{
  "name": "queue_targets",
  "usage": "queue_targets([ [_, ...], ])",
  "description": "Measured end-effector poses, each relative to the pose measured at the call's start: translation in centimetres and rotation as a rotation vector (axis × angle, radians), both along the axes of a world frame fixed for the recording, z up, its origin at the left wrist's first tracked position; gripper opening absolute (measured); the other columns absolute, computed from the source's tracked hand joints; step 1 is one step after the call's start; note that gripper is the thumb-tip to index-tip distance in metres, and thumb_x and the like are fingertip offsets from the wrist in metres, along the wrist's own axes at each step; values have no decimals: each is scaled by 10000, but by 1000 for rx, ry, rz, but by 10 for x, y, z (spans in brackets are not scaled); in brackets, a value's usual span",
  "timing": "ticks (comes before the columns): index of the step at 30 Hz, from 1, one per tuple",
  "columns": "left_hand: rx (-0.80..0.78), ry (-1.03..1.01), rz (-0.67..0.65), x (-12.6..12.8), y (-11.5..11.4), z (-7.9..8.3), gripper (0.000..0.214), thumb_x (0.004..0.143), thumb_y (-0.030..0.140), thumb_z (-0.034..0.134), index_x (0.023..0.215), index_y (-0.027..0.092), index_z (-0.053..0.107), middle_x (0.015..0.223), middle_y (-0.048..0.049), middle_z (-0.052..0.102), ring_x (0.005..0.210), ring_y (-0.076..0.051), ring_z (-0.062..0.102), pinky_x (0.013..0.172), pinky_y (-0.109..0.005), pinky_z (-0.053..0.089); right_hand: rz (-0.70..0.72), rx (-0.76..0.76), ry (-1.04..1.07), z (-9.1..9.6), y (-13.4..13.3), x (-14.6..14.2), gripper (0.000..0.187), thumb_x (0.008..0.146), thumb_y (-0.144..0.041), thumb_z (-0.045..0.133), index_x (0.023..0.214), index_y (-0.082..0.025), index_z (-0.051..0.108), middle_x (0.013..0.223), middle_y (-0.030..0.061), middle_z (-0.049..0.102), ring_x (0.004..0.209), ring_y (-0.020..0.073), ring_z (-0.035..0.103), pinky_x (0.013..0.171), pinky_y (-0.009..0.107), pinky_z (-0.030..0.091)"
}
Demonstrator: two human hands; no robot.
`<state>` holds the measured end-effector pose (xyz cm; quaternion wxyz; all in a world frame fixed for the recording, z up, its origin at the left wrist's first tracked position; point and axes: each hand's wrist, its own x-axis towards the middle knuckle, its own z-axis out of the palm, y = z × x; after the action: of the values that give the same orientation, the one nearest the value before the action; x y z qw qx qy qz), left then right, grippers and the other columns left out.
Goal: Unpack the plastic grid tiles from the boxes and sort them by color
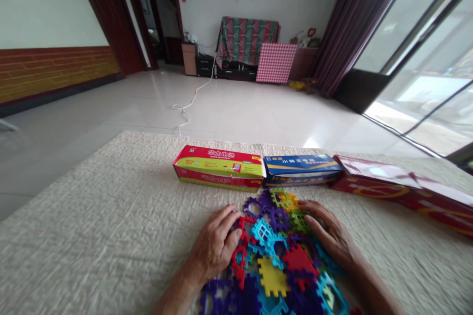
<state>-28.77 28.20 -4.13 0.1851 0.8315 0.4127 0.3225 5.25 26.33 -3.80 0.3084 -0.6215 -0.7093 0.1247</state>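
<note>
A loose pile of plastic interlocking tiles lies on the cloth-covered surface between my two hands. Among them are a yellow tile [272, 276], a red tile [300, 261], a light blue window tile [262, 231] and a purple tile [279, 219]. My left hand [218, 241] rests against the pile's left side, its fingers loosely bent beside the red pieces. Along the right side lies my right hand [330, 231], fingers stretched out and touching the green tile [298, 221] and yellow-orange pieces. Neither palm shows, and no tile is visibly gripped.
Beyond the pile stands a row of boxes: a red and yellow-green battery box [219, 168], a blue box [303, 170] and dark red boxes [373, 184]. The textured cream cover [92, 216] reaches an edge before the tiled floor [148, 103]. A white cable [190, 103] crosses that floor.
</note>
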Motion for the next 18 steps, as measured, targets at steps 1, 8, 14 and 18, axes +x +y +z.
queue_targets([
  [1,0,3,0,0,0,0,381,949,309,466,1288,175,576,1357,-118,573,1244,-226,549,1066,-382,466,0,-1,-6,0,0,0,360,915,-499,467,1131,-275,649,1243,53,654,1194,276,574,1049,459,430],
  [8,-16,10,-19,1,1,-2,400,955,300,455,1319,165,552,1411,-119,527,1289,-219,515,1087,-363,445,26,-58,-64,8,1,-7,421,902,-517,479,1216,-275,621,1348,62,591,1283,305,495,1072,539,387],
  [14,-49,-5,-85,-2,2,-1,413,955,316,469,1349,200,520,1421,-101,522,1305,-210,499,1091,-374,443,45,-112,93,17,-3,-7,398,918,-525,450,1102,-269,693,1228,69,664,1210,293,567,1046,476,440],
  [18,-55,-2,-105,-2,2,0,417,953,338,475,1337,188,531,1412,-110,529,1298,-216,506,1089,-379,444,-26,-103,178,17,-5,-7,414,895,-550,478,1078,-243,688,1223,83,671,1135,288,620,996,438,489],
])
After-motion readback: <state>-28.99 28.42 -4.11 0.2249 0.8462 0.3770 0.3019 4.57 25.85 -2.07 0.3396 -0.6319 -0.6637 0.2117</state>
